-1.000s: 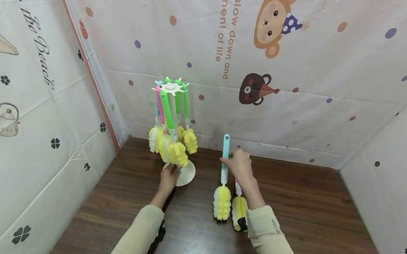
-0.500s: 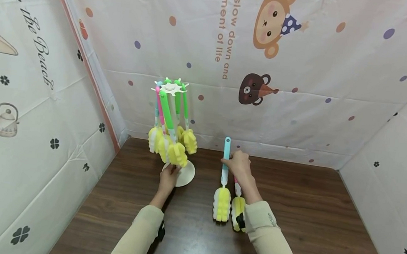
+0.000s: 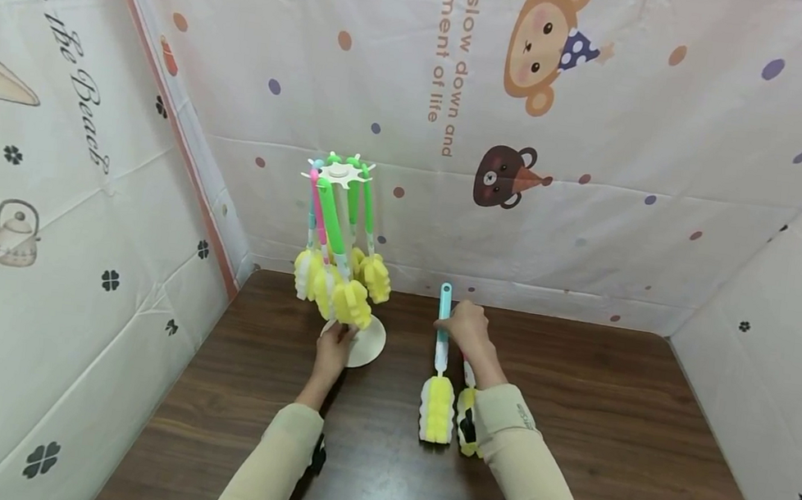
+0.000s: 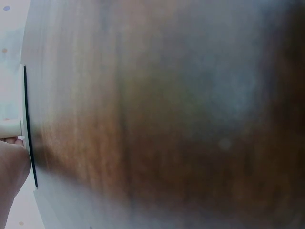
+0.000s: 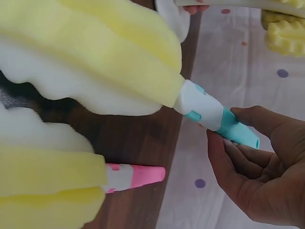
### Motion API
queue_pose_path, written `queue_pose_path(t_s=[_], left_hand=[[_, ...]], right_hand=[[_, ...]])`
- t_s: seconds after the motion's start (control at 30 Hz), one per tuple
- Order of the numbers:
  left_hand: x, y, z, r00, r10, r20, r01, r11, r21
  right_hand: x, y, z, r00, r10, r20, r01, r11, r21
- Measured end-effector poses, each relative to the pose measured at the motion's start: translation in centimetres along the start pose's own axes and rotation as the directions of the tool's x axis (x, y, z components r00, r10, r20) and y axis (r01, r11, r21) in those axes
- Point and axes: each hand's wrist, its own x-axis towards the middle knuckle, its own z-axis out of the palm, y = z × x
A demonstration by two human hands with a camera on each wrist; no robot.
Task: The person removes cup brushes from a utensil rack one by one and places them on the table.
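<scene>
Backdrop (image 3: pixel 418 103) lettered “slow down and”, top centre. Lower centre: one blue brush (image 3: pixel 438 399) pinched by right hand (image 3: pixel 472 332), one pink brush (image 3: pixel 465 402). Stand (image 3: pixel 369 345) gripped by left hand (image 3: pixel 333 350).

Left hand (image 4: pixel 12 174) gripping white post (image 4: pixel 10 129), base (image 4: pixel 25 112) edge-on, blurred brown wooden tabletop (image 4: pixel 143 114).

Rack (image 3: pixel 368 345) on table (image 3: pixel 380 462); first brush (image 3: pixel 438 399) right of it, second brush (image 3: pixel 466 401) farther right; backdrop (image 3: pixel 422 219) behind.

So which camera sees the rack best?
The head view: it shows the rack from top to base, brushes hanging round it. The left wrist view has only base edge and some pole; the right wrist view, parts of both.
</scene>
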Motion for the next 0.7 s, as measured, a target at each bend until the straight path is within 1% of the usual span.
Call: queue_pose_path(t_s=[0.3, 0.5, 0.7], left_hand=[[0.2, -0.2, 0.0, 1.0, 0.014, 0.004, -0.014, 1.0, 0.015], [0.1, -0.3, 0.0, 1.0, 0.008, 0.002, -0.008, 1.0, 0.02], [0.1, -0.3, 0.0, 1.0, 0.007, 0.004, -0.007, 1.0, 0.013]], right_hand=[[0.3, 1.3, 1.9, 0.999, 0.035, 0.015, -0.034, 0.999, -0.038], [0.6, 2.3, 3.0, 0.997, 0.073, 0.034, -0.072, 0.997, -0.016], [0.7, 2.6, 3.5, 0.996, 0.08, 0.044, -0.08, 0.997, -0.002]])
